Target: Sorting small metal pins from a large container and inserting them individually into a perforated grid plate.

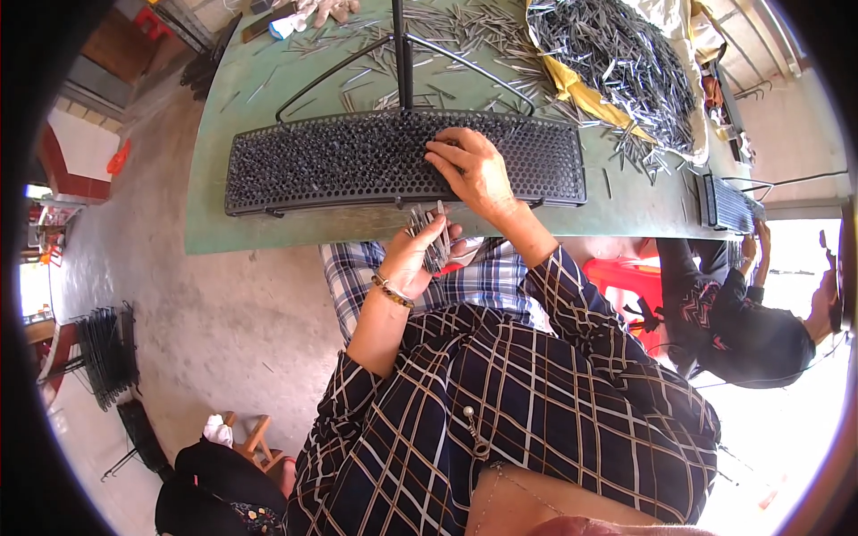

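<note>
A long black perforated rack (375,190) with rows of small round holes lies near the front edge of the green table. Many of its holes, mostly left of my right hand, hold small dark pieces. My left hand (418,255), beaded bracelets at its wrist, is closed on a bunch of thin metal strips (433,241) just in front of the rack. Over the rack's middle, my right hand (472,168) has its thumb and fingers bent together against the holes. Whatever its fingertips pinch is too small to make out.
Loose metal strips (465,36) lie scattered over the green table (214,170). A large heap of strips (617,67) sits in a sack at the back right. A black frame (404,62) rises behind the rack. Another person (742,313) works at the right beside a red stool (626,277).
</note>
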